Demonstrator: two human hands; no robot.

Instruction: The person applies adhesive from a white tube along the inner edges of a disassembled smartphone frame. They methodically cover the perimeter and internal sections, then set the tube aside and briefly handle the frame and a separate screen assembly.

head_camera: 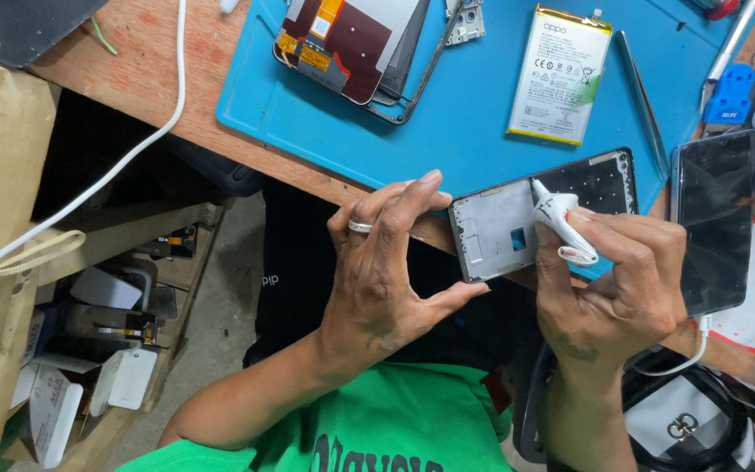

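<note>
Phone frame (542, 216), a bare grey-and-black middle housing, lies half on the near edge of the blue mat (308, 122) and half over the edge of the wooden tabletop (146, 61). The left hand (386, 262) pinches its left edge between thumb and fingertips, steadying it; a ring sits on one finger. The right hand (622, 280) is closed around a small white tool (561, 225), its pointed tip resting on the frame's upper middle.

The work in hand looks like cleaning or applying something along the inside of the frame, with the tip just set down. Judging from this, the next move calls for a steady draw of the tip along the frame while the left hand keeps it from sliding off the edge.

Farther off on the mat lie a white battery (559, 74), a display panel (351, 44) with dark backing and orange flex, and tweezers (644, 105). A dark phone (716, 218) lies to the right of the frame, and a white cable (133, 149) trails across the tabletop at the left.
</note>
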